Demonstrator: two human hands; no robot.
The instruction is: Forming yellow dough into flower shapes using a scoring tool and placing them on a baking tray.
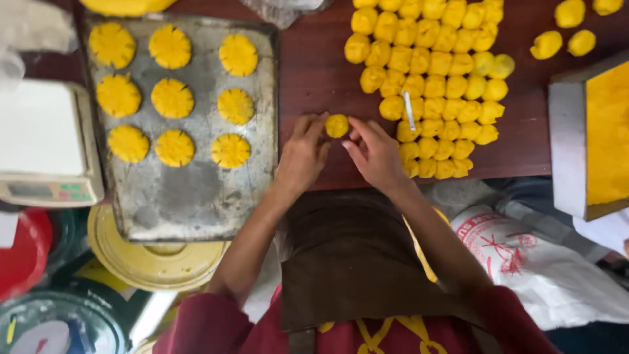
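Your left hand (303,156) and right hand (375,154) meet over the dark red desk (314,72), and between them you hold one small yellow dough ball (337,125). The grip of each hand is narrow: fingertips of both pinch the ball from its left and right sides, palms low to the desk. The ball looks round and slightly flattened, its flat face turned up to the camera, so it has no clear long axis; it sits just beyond your fingertips, near the middle of the desk.

Left of your hands lies a worn metal tray (190,196) carrying nine flattened, notched yellow discs (172,98) in three rows, with its near half bare. To the right, a packed heap of dough balls (432,78) covers the desk, and a small white stick (409,111) lies on it, pointing far to near. A white scale (42,144) stands at the far left edge.
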